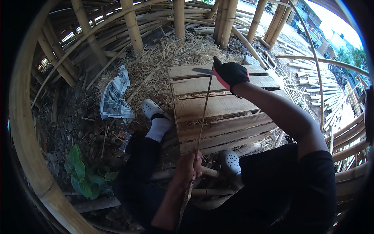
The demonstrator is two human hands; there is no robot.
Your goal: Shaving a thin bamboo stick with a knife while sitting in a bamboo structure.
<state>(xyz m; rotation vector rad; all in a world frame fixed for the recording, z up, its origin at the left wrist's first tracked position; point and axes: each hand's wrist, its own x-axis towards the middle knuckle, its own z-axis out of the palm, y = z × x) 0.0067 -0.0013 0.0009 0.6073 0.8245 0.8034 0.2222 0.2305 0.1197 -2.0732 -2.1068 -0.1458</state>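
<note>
My left hand [189, 167], bare, is closed around a long thin bamboo strip [205, 113]. The strip slants up and away from me, and its lower part runs down past my left wrist. At its far end my right hand [230, 75], in a black and red glove, grips a knife [203, 71]. The blade points left and meets or crosses the strip near its tip; whether it cuts in, I cannot tell. The knife's handle is hidden in the glove. Below the right hand stands a slatted wooden crate [218, 107], between my feet.
Crumpled newspaper [116, 95] lies left of my light clog [152, 110]. A leafy green plant [81, 171] grows at lower left. Bamboo posts [179, 19] rise behind straw [167, 54]. A large curved bamboo pole [25, 117] frames the left, and cut bamboo pieces [311, 82] lie at right.
</note>
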